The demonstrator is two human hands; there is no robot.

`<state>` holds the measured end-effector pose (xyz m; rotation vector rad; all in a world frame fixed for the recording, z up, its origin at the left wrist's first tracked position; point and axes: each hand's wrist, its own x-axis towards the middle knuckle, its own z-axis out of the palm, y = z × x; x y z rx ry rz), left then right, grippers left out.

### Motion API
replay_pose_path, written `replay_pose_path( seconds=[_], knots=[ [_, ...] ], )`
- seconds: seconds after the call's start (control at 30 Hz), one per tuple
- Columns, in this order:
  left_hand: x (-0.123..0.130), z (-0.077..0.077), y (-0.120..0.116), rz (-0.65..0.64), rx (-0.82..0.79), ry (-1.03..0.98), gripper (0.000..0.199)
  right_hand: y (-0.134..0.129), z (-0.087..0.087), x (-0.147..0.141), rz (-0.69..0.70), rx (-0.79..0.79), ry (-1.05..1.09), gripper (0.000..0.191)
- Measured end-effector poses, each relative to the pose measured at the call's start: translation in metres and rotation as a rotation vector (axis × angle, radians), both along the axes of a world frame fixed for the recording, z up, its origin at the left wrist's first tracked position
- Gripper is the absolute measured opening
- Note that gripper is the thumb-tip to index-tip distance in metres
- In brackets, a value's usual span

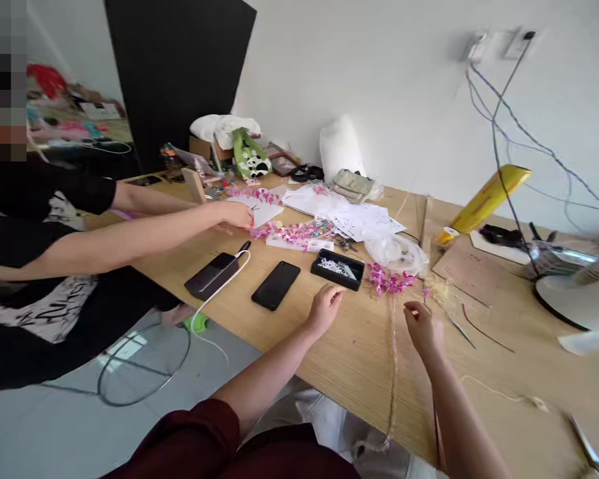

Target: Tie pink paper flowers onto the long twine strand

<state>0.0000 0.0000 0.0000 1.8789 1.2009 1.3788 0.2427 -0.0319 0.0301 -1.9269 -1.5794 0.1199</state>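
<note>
My left hand (325, 310) is just in front of a small black tray (333, 278) of white bits, fingers curled together; whatever they may pinch is too small to make out. To its right, a cluster of pink-purple flowers (390, 279) lies on the table, and a braided straw-coloured cord (393, 366) runs from it over the front edge, ending in a frayed tip. My right hand (424, 329) is right of this cord, thumb and fingers pinched closed. A dark thread (436, 426) shows beside the right forearm; I cannot see clearly whether it reaches the fingers.
A black phone (276, 285) and a dark power bank (212, 276) with a white cable lie to the left. Across the left corner, a co-worker's hand (235, 216) touches papers. Rightward are tweezers (462, 329), a yellow roll (492, 199), scissors (586, 446) and a white machine base (569, 299).
</note>
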Motion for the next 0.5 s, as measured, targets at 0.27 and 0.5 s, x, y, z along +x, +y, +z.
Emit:
replay_pose_path(
  seconds=[0.27,0.5],
  knots=[
    [-0.09,0.01,0.005,0.271,0.056,0.542,0.041,-0.02,-0.016,0.004,-0.064,0.393,-0.003,0.026],
    [-0.125,0.008,0.037,0.393,-0.233,0.792,0.057,-0.025,-0.023,0.008,-0.099,0.341,0.064,0.025]
  ],
)
